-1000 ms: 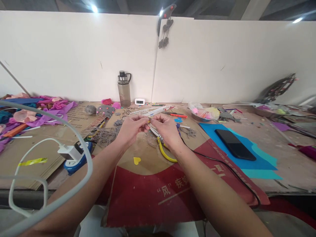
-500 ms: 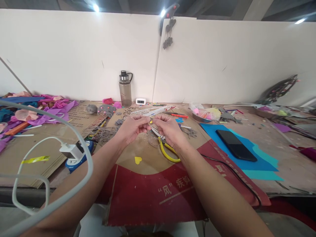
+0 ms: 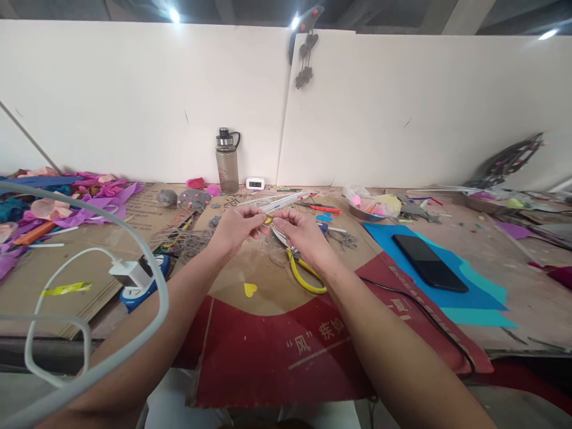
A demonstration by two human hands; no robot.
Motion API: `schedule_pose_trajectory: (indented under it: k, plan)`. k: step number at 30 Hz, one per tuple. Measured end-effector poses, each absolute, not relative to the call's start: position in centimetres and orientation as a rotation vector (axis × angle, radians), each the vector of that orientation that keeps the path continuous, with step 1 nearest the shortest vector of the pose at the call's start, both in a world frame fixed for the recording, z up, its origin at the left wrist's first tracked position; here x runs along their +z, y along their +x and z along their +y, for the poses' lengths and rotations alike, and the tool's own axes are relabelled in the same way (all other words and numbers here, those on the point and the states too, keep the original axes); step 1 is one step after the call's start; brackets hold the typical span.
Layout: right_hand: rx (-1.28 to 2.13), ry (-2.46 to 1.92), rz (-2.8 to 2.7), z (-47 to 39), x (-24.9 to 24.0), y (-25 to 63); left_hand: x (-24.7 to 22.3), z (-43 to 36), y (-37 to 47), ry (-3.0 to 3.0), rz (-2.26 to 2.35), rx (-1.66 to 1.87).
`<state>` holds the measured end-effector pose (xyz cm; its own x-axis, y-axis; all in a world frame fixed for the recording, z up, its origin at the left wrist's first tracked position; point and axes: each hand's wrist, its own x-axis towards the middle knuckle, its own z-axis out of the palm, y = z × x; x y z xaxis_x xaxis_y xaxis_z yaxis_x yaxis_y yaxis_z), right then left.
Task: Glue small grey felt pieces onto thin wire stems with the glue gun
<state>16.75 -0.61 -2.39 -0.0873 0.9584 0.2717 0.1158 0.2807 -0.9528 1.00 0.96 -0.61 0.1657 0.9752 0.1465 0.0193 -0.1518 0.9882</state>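
Over the cardboard, my left hand pinches a small yellow piece between thumb and finger. My right hand meets it there, fingertips pressed together close to the same piece; what they hold is too small to make out. Yellow-handled scissors lie below my right hand, their blades partly covered by it. A yellow paper heart lies flat on the cardboard nearer to me.
Grey wire lies tangled at left, near a white charger. A white cable loops across the left foreground. A phone rests on blue sheets at right. Behind stand a bottle and a small clock.
Both hands stay together, with slight shifts of the fingers around the small yellow piece. The scissors and the paper heart have not moved.
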Motion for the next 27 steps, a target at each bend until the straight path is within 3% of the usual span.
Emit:
schedule_pose_trajectory:
  k: [6,11,16,27]
  plan:
    - [0.905,-1.113,-1.587,-0.7,-2.8,17.3,-1.2,2.9,-0.5,1.328,1.106,1.409]
    - [1.134,-1.085,-1.404,-1.3,-1.8,18.3,-1.5,5.2,-3.3,1.015,1.058,1.630]
    - [1.331,-0.899,-1.236,-1.6,-0.4,19.7,-1.7,6.4,-5.7,0.802,0.959,1.837]
    - [1.385,-0.572,-1.258,-2.7,1.5,22.6,-2.1,8.0,-8.8,0.572,0.905,2.017]
